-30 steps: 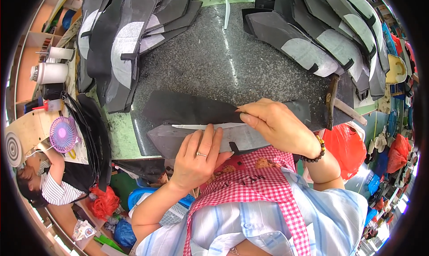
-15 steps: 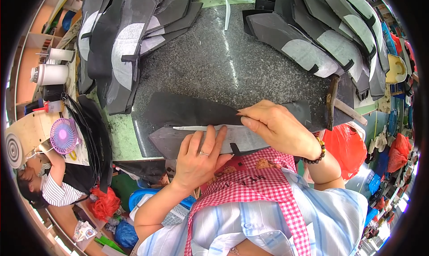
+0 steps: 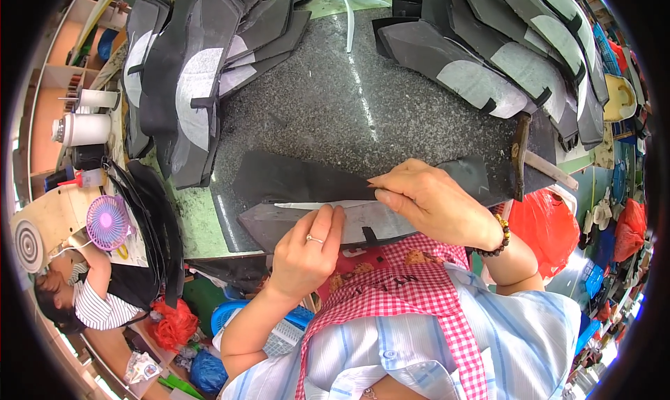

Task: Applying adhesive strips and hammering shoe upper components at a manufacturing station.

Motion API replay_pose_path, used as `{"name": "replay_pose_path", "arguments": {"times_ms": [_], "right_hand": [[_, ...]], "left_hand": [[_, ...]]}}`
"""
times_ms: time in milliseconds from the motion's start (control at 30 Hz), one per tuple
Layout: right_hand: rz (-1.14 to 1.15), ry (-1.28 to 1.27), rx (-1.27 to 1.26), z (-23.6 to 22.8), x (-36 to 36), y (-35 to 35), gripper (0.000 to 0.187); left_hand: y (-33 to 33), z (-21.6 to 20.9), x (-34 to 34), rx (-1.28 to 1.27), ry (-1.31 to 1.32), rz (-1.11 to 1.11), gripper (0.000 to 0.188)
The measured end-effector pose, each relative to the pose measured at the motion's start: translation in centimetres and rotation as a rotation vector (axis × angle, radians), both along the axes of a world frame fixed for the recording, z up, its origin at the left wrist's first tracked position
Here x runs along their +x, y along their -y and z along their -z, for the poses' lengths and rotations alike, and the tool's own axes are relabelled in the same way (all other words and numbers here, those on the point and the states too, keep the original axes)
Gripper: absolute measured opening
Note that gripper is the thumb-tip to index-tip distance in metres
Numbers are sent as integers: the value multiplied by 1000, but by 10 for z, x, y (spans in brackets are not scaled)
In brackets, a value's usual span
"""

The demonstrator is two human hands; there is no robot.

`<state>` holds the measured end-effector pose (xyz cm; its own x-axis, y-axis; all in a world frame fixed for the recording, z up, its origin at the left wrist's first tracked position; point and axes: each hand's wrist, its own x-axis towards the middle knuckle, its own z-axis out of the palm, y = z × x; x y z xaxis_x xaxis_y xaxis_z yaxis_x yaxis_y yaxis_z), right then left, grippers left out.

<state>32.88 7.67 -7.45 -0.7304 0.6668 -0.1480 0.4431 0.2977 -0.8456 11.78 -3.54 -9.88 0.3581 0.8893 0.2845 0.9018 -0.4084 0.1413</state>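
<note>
In front of me lies a flat dark shoe-upper-like piece, its black upper layer [image 3: 300, 177] folded along a pale strip [image 3: 296, 206] above a grey layer [image 3: 272, 224] with a small black tab. My left hand [image 3: 307, 250] rests on the grey layer, fingers side by side and tips near the pale strip; its thumb is mostly hidden. Thumb and forefinger of my right hand [image 3: 433, 201] pinch together at the edge of the black layer, near its middle. The exact grip under the fingertips is hidden.
A hammer [image 3: 520, 156] lies at the slab's right edge. Stacks of similar grey pieces stand far left [image 3: 199, 86] and far right [image 3: 481, 86] on the dark stone slab [image 3: 307, 107]. White strips [image 3: 349, 30] lie at the back. Another person [image 3: 98, 295] sits left, beside a purple fan [image 3: 108, 222].
The left fingers have drawn closer together and shifted slightly down along the grey layer. My right hand stays at nearly the same spot on the black edge. The whole view has shifted slightly.
</note>
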Motion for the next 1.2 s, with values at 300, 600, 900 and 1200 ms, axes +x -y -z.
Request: {"name": "replay_pose_path", "arguments": {"times_ms": [300, 600, 900, 1200], "right_hand": [[6, -19, -3, 3, 2, 2, 28], [-51, -114, 61, 5, 1, 15, 29], [-104, -137, 238, 21, -17, 44, 46], [17, -195, 219, 26, -57, 43, 32]], "left_hand": [[-3, 4, -1, 19, -137, 62, 36], [1, 6, -1, -29, -129, 20, 33], [23, 5, -13, -193, 73, -50, 47], [42, 30, -15, -105, 264, -350, 84]]}}
